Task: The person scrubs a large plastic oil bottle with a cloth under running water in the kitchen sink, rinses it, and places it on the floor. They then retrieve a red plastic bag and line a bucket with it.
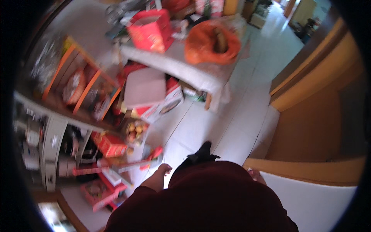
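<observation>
My left hand (164, 170) hangs beside my dark red top (211, 197), its fingers loosely bent and nothing visible in them. Left of it lie a grey bin or bucket (155, 158) with something red on it and several red boxes (111, 145). On the other side, my right hand (255, 174) is mostly hidden by my body, near a wooden door frame (304, 171) and a white wall (307, 200). Whether it holds anything is unclear. One dark shoe (206, 146) shows on the tiled floor (185, 127).
A cloth-covered table (174, 62) carries a red gift bag (149, 32) and an orange plastic bag (200, 46). Cartons (171, 104) and a box of fruit (136, 132) stand below. An orange shelf unit (87, 95) is at left; a wooden doorway (307, 121) lies right. Motion blurs the view.
</observation>
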`<move>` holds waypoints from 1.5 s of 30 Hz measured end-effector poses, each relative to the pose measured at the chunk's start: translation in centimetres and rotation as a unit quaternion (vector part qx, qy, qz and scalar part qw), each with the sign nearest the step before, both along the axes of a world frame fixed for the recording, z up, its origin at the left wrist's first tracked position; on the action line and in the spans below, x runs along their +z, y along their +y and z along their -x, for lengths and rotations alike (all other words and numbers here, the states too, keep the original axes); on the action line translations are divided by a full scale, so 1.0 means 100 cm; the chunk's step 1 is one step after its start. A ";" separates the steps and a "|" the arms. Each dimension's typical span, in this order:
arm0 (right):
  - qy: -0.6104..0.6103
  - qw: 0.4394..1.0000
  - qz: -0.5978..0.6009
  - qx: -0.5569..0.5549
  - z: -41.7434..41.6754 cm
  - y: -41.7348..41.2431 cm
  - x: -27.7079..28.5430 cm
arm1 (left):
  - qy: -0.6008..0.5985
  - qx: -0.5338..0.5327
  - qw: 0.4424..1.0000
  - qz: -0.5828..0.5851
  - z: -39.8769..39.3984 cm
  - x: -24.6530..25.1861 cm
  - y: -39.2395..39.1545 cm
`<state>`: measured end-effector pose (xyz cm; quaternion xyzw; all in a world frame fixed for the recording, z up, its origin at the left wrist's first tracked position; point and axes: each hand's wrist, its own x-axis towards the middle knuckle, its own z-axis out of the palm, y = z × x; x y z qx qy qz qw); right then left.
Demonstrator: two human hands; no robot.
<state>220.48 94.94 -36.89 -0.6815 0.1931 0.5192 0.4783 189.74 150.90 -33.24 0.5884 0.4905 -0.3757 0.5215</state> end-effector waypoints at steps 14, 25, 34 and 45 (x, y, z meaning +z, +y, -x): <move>0.072 0.959 -0.020 -0.272 -0.144 -0.037 -0.042 | -0.038 -0.186 0.982 0.016 -0.398 0.001 0.079; 0.056 0.955 -0.227 -0.180 -0.654 -0.044 0.051 | 0.034 -0.077 0.996 0.043 -0.542 0.051 -0.037; -0.333 0.925 0.002 0.183 -0.935 0.190 0.095 | 0.020 -0.021 1.000 0.002 -0.792 0.019 0.003; -0.111 0.993 0.027 -0.033 -1.119 0.172 0.101 | -0.091 -0.058 0.990 -0.092 -1.198 0.048 0.143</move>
